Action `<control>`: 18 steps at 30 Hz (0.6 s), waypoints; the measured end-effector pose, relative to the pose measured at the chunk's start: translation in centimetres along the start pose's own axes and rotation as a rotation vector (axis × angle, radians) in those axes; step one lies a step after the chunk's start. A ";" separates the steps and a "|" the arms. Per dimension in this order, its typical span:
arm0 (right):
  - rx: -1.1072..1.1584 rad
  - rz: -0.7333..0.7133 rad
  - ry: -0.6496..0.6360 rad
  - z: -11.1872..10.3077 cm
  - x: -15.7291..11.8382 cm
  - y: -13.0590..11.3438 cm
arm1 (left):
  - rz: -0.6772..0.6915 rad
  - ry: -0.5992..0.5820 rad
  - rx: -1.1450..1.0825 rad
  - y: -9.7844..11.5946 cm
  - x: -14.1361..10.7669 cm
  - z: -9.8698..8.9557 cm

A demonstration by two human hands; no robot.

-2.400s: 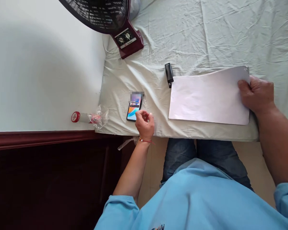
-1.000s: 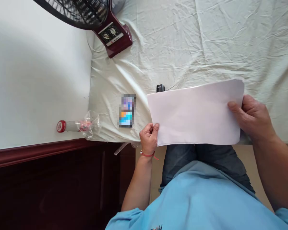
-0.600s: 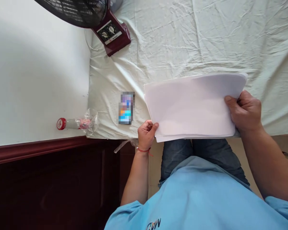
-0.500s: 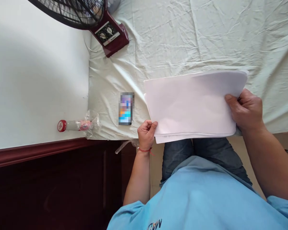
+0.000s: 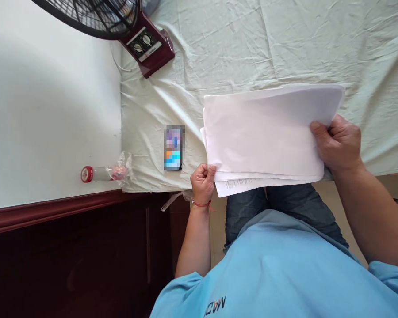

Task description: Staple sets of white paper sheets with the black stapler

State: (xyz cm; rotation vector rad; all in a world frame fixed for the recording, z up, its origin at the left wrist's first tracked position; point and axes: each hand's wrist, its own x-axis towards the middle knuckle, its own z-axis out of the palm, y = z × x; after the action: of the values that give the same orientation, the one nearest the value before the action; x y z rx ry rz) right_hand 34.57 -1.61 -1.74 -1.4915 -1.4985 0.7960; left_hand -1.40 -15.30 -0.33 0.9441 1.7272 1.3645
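Note:
Between my two hands is a stack of white paper sheets point(image 5: 265, 132), held above the near edge of the cloth-covered surface. The top sheet looks blank, and lines of print show on a sheet sticking out at the near edge. My left hand point(image 5: 203, 181) pinches the stack's near left corner, thumb on top. At the right edge my right hand point(image 5: 340, 143) grips the sheets, its thumb on top and its other fingers mostly hidden. The sheets are unevenly stacked, with staggered edges on the left and near sides.
A phone point(image 5: 173, 148) with a blurred screen lies left of the papers on the pale cloth point(image 5: 232, 48). A dark red fan point(image 5: 155, 51) stands at the back left. Near the wall at left is a red-capped bottle point(image 5: 101, 173) with clear plastic around its other end.
The stack has shifted slightly away from my body, and its sheets are more fanned out. More of the printed sheet shows at the near edge. Both hands keep their hold.

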 end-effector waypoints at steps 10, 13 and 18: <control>0.103 -0.010 0.025 0.3 0.1 0.1 | -0.030 -0.033 -0.051 -0.5 0.3 -0.3; 0.110 -0.004 0.019 0.3 0.0 0.0 | 0.007 -0.001 -0.001 -0.4 0.2 0.0; 0.090 0.031 0.022 0.2 0.1 -0.2 | 0.022 -0.022 -0.043 0.2 0.2 0.4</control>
State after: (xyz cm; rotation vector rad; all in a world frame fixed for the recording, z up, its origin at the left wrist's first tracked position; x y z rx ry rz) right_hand 34.37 -1.48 -1.64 -1.4557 -1.4081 0.8520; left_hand -1.08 -14.92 -0.27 0.9530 1.6691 1.3945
